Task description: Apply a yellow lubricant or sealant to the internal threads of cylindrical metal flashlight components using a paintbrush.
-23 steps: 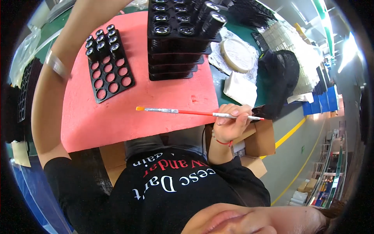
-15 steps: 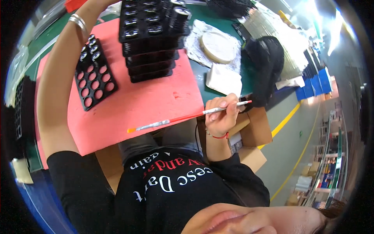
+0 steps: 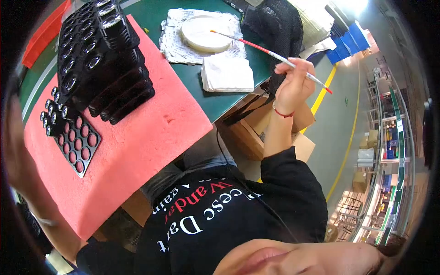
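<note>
My right hand (image 3: 295, 87) is closed round a thin paintbrush (image 3: 259, 48) with a red and silver handle. The brush's orange tip is over a round cream dish (image 3: 206, 47), though whether it touches is hard to tell. My left hand (image 3: 13, 123) is a blur at the far left rim, its fingers unreadable. Near it, on a pink foam mat (image 3: 151, 123), lies a black tray with round holes (image 3: 85, 142), its far part filled with shiny round-topped pieces. A tall stack of black trays (image 3: 94, 80) holding similar pieces stands behind it.
Crumpled white paper (image 3: 170, 46) lies under the dish, on the green table (image 3: 183, 85). A folded white cloth or tissue stack (image 3: 227, 74) sits at the table edge. Black mesh (image 3: 277, 23) lies at the back right. Open cardboard boxes (image 3: 252, 133) stand below the table.
My right hand has moved up and right, and the brush tip has swung from the mat's front edge to the dish. My left arm has drawn away from the tray stack towards the left rim.
</note>
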Demonstrator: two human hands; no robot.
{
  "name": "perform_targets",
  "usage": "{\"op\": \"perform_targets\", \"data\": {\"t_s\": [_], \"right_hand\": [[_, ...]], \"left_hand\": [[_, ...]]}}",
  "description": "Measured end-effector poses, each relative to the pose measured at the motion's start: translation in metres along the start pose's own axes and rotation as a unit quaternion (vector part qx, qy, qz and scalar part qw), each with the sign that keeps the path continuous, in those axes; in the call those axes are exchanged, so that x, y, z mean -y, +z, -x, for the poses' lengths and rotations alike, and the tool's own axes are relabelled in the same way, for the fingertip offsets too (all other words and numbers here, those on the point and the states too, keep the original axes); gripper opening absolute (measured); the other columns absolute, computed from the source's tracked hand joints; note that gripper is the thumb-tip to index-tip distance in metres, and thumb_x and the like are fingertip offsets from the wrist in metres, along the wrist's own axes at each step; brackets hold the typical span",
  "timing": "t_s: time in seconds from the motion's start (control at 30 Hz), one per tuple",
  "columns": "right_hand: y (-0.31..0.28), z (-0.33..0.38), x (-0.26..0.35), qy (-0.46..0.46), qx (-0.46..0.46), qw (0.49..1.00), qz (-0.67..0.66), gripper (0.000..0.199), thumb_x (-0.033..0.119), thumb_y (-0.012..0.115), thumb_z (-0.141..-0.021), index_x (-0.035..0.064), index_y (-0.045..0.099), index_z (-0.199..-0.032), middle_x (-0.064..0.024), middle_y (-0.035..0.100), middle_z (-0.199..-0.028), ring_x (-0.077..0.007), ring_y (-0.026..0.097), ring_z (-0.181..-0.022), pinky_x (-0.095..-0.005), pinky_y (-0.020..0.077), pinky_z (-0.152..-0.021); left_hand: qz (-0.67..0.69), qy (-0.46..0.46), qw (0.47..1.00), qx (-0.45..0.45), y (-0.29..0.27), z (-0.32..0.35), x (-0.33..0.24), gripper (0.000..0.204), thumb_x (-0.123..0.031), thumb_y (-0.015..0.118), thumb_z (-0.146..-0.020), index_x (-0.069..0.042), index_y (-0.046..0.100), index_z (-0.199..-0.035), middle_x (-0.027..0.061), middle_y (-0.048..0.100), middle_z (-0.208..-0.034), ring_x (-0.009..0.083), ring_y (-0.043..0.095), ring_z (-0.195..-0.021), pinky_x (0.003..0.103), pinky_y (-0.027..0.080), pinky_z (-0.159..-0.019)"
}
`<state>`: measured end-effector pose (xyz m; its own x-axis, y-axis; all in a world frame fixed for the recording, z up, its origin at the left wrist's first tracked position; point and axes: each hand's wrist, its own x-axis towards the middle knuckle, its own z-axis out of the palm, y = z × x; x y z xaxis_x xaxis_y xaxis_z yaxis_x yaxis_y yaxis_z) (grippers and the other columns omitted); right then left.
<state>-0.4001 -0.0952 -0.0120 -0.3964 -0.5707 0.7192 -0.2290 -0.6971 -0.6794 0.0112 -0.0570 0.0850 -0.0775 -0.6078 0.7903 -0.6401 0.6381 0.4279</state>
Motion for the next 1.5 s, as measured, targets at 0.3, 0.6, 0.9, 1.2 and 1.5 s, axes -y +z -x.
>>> {"op": "perform_targets", "data": {"t_s": [0.3,0.6,0.9,1.2,1.5], "right_hand": [[0.011,-0.01,-0.006,-0.021,0.073,0.991,0.106,0.027,0.019,0.042,-0.089,-0.0035,0.052,-0.079,-0.0101,0.056,-0.061,-0.0139,0.053,-0.052,-0.0229,0.0438,-0.051],[-0.01,-0.016,-0.012,0.095,-0.109,0.976,-0.164,0.022,0.021,0.047,-0.086,0.0051,0.054,-0.074,-0.0041,0.055,-0.063,-0.0103,0.046,-0.049,-0.0224,0.0349,-0.048],[0.049,0.068,0.029,0.136,0.098,0.879,-0.446,0.03,0.034,0.034,-0.091,0.0073,0.043,-0.079,-0.0043,0.048,-0.057,-0.0128,0.041,-0.048,-0.0276,0.0355,-0.05],[0.077,0.095,0.031,0.118,0.156,0.905,-0.377,0.032,0.033,0.031,-0.091,0.0046,0.039,-0.08,-0.0079,0.045,-0.055,-0.0136,0.037,-0.039,-0.0248,0.03,-0.039],[0.076,0.096,0.025,0.104,0.158,0.92,-0.343,0.03,0.031,0.032,-0.091,0.0041,0.039,-0.079,-0.0084,0.045,-0.055,-0.0137,0.036,-0.038,-0.025,0.0306,-0.038]], "left_hand": [[0.014,-0.068,0.971,0.227,0.047,0.086,-0.016,0.027,-0.003,0.061,-0.058,-0.002,0.058,-0.085,0.0085,0.058,-0.079,0.0218,0.052,-0.07,0.028,0.04,-0.067],[0.128,-0.292,0.922,0.219,0.042,0.092,-0.013,0.026,-0.005,0.063,-0.062,0.001,0.056,-0.087,0.0057,0.058,-0.077,0.013,0.053,-0.069,0.024,0.042,-0.064],[0.26,-0.455,0.832,0.182,0.034,0.09,-0.012,0.025,-0.01,0.071,-0.067,0.002,0.056,-0.082,-0.0002,0.055,-0.071,0.0036,0.051,-0.061,0.016,0.041,-0.055],[0.309,-0.458,0.814,0.179,0.032,0.096,-0.011,0.025,-0.013,0.071,-0.067,0.002,0.057,-0.08,0.0018,0.058,-0.071,0.0045,0.054,-0.061,0.016,0.044,-0.057],[0.32,-0.431,0.826,0.17,0.033,0.099,-0.009,0.026,-0.013,0.071,-0.067,0.002,0.058,-0.083,0.0009,0.058,-0.073,0.004,0.052,-0.063,0.016,0.043,-0.058]]}}
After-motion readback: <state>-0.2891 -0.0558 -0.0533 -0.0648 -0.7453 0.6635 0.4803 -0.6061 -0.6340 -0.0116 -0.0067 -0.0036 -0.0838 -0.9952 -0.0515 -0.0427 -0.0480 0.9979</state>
